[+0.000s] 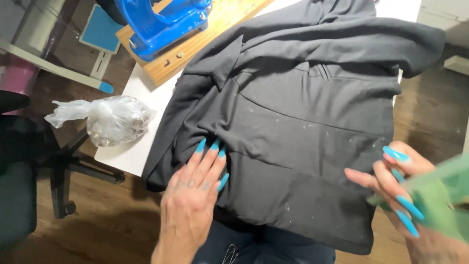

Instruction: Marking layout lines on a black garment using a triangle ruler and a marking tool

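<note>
A black garment [303, 112] lies spread over a white table [128, 152], dotted with pale lint specks. My left hand [193, 193] rests flat on the garment's near left part, fingers together and stretched out, with long blue nails. My right hand [400, 183] hovers at the garment's near right edge and grips a blurred green object [442, 195], which looks like cloth or a soft pad. The garment's lower hem hangs over the table's front edge toward my lap.
A clear plastic bag [110, 120] of small metal parts sits at the table's left corner. A blue press tool [163, 22] stands on a wooden board [195, 46] at the back. A dark office chair [29, 161] is at left on the wood floor.
</note>
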